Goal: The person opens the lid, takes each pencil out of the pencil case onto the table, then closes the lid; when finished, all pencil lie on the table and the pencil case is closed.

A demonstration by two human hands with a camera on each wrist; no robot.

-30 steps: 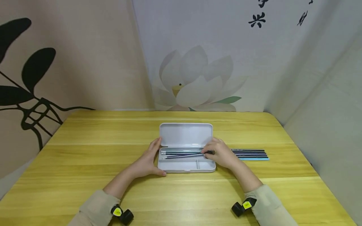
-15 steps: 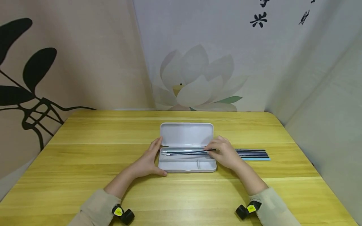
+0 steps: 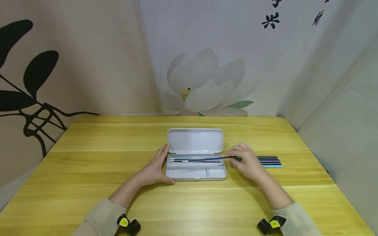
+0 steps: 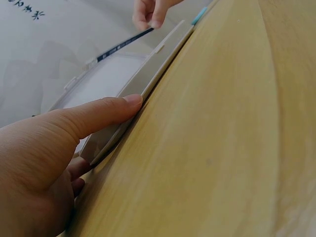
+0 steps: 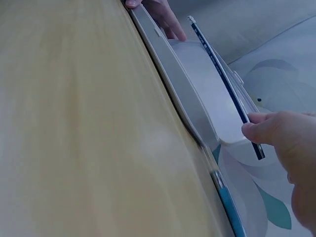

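Observation:
A white pencil case (image 3: 184, 173) lies with its lid (image 3: 195, 140) tipped back. My left hand (image 3: 153, 170) holds its left end, the thumb (image 4: 113, 109) against the front side and the fingers at the back. My right hand (image 3: 245, 162), just past the case's right end, pinches a dark pencil (image 5: 222, 74) near one end. The pencil slants over the case, its eraser end pointing left. Under it, at least one more pencil (image 3: 213, 161) lies in the rear compartment; how many is hard to tell.
Several dark pencils (image 3: 269, 160) lie side by side right of the case, partly hidden by the right hand. A light blue pencil (image 3: 273, 166) is nearest the front. The wooden table (image 3: 189, 206) ends at a printed curtain (image 3: 206, 82) behind.
My right hand has moved to the right, drawing the pencil up and partly out over the case's right end. The left hand and the case have stayed in place.

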